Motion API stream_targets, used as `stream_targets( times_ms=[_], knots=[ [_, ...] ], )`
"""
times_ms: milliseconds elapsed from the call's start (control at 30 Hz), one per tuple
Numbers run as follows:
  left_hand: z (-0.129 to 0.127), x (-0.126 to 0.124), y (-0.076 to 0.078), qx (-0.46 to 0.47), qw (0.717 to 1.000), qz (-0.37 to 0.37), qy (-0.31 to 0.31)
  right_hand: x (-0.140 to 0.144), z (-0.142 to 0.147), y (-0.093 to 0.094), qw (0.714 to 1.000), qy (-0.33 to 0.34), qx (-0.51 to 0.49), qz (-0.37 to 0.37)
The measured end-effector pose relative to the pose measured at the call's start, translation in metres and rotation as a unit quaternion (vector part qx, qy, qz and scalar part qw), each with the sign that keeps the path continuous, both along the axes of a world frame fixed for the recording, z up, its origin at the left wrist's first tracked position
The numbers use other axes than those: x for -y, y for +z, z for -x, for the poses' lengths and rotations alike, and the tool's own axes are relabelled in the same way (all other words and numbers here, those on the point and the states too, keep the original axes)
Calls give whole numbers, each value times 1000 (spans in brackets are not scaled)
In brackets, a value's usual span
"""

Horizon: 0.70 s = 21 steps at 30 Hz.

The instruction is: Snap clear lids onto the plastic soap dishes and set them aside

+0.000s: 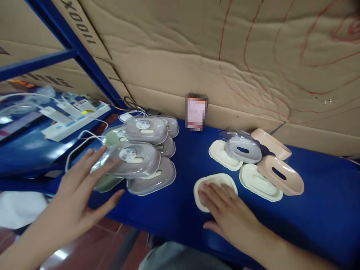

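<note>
On the left, my left hand (81,191) hovers with its fingers spread, the fingertips over or against a grey box in clear plastic (137,159) that has a round label. That box lies on a pile of similar wrapped grey and green boxes (153,182). My right hand (225,204) lies with extended fingers on a cream oval tray (200,187) near the front of the blue table. Beyond that hand are two more cream trays (260,182), a grey slotted cover (243,149) and a peach slotted cover (284,174).
A blurred-out upright rectangle (197,112) leans against the cardboard wall (168,75). Behind the covers sits another peach piece (271,144). A white power strip (75,122) with cables lies at the left, beside a blue metal frame (92,75). The blue table's (185,157) front edge is close.
</note>
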State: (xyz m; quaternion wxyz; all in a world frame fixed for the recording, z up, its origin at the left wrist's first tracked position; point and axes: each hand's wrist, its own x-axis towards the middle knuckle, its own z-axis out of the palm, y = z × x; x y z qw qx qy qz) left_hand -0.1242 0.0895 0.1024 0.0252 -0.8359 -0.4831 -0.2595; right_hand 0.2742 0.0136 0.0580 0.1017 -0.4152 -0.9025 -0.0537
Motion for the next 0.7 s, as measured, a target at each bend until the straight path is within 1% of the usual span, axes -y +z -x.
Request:
stream_targets(
  times_ms=[67, 100, 233, 333, 433, 500, 533, 633, 700],
  knots=[
    [6, -8, -6, 5, 1000, 22, -10, 8, -4, -10, 1000, 13, -21, 12],
    [6, -13, -8, 9, 1000, 15, -20, 9, -7, -13, 999, 14, -26, 20],
    [-5, -24, -11, 37, 996, -63, -52, 0, -12, -19, 998, 12, -49, 21],
    [-24, -17, -11, 63, 990, -106, -64, -6, -10, -21, 998, -12, -56, -2],
    [-60, 0, -15, 77, 985, -120, -100, -5, -11, -21, 993, -3, -110, -46],
    [-94, 9, -20, 77, 979, -102, -157, -2, -15, -17, 984, 13, -167, -58],
    [-112, 12, -22, 82, 974, -106, -184, -2, -19, -15, 980, 14, -190, -54],
    [-164, 7, -30, 88, 959, -121, -240, -5, -38, -5, 970, -30, -240, -28],
    [-188, -3, -33, 56, 956, -109, -266, -9, -54, -1, 962, -63, -264, -26]
  ],
)
